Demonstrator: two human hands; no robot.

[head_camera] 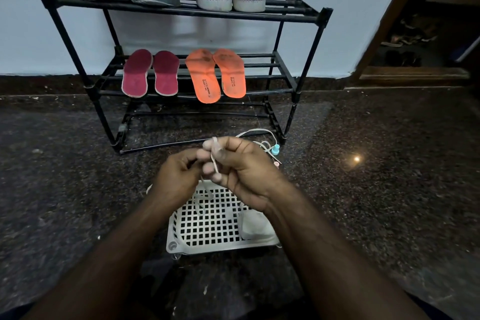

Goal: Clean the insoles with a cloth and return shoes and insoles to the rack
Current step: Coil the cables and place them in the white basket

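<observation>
Head view, hands [207, 166] pinching lace [214, 161], above basket rim [223, 248]

The room around me is dim and bluish. A small bright glare spot shines on the dark speckled floor [357, 159] to my right. The wide lens bends the shoe rack [181, 11] outward, and the edges blur softly.

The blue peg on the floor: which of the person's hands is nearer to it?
Right. The right hand is just left of the blue peg, pinching a white lace; the left hand lies farther left.
</observation>
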